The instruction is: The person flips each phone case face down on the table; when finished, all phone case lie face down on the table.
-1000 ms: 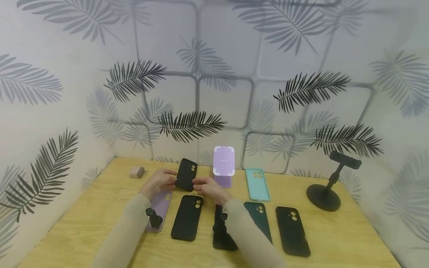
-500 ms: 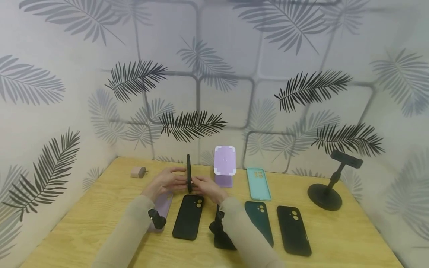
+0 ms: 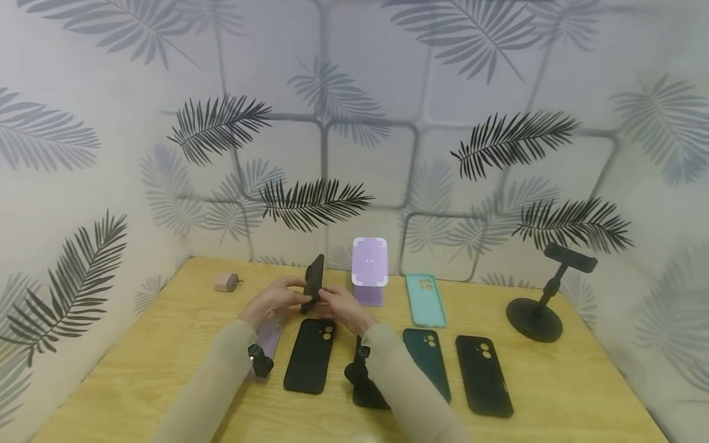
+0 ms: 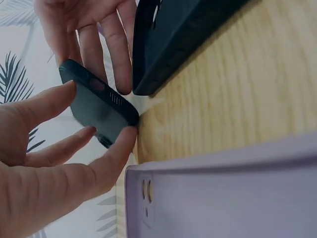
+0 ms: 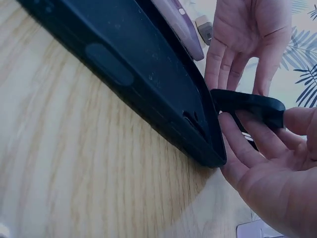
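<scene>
the thin black phone case with rounded corners [image 3: 314,278] is held up left of the purple phone stand with white corner brackets [image 3: 370,263]. its long axis runs nearly upright, the top leaning toward the stand, and from the head it shows narrow, almost edge-on.

the left hand [image 3: 275,299] pinches it between thumb and fingers from the side away from the stand; the right hand [image 3: 348,306] grips the lower part from the stand's side, thumb at the rim, fingers bent against the underside. both touch it, so neither is nearer to it. any turn of the case probably hinges on these low holds, as its upper end rises clear.

nearer the person than the stand, the flat matte black phone case [image 3: 310,357] shows almost whole, while the pale lilac phone case [image 3: 269,335] is partly covered by the left arm. some fingertips hide behind the held case; whether anything sits inside it i cannot tell. the large dark case in the right wrist view is cut off.
</scene>
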A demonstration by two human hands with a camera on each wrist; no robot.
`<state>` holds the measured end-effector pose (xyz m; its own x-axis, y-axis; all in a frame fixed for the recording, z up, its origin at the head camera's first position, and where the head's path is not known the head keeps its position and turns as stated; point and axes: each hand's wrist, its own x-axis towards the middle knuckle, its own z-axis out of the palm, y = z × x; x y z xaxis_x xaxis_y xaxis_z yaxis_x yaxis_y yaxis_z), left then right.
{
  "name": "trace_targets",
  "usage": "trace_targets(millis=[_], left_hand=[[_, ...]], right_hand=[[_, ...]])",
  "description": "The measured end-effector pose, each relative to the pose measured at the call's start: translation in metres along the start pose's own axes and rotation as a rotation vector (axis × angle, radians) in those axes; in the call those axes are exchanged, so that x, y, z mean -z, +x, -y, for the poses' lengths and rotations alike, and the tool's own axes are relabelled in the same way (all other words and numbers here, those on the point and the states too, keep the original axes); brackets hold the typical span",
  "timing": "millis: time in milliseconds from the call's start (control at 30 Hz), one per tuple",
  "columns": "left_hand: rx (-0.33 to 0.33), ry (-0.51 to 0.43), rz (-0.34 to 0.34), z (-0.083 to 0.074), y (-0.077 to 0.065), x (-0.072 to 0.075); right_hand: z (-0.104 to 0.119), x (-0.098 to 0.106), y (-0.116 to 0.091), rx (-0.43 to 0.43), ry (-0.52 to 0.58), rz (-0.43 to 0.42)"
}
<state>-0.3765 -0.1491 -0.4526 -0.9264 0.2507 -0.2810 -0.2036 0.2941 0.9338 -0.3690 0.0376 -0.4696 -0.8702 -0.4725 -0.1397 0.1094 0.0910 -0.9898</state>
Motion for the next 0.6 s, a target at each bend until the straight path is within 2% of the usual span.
trace_targets(millis=[100,200,367,467,600], left_hand=[[0.019,0.072,-0.053,-0.002,-0.003,0.001],[0.025,0.161,-0.078,-0.003,-0.004,0.003],[0.018,0.261,-0.077,-0.003,-0.006,0.008],[0.006,0.289,-0.073,-0.002,-0.006,0.01],[-0.006,0.283,-0.053,-0.001,-0.007,0.013]], right_hand=[[0.001,-0.002,0.0,0.008,-0.008,-0.025],[0.001,-0.004,-0.001,-0.003,-0.037,-0.096],[0.0,-0.006,-0.004,-0.001,-0.066,-0.196],[-0.003,-0.006,-0.004,-0.002,-0.074,-0.215],[-0.005,-0.005,-0.002,-0.002,-0.101,-0.202]])
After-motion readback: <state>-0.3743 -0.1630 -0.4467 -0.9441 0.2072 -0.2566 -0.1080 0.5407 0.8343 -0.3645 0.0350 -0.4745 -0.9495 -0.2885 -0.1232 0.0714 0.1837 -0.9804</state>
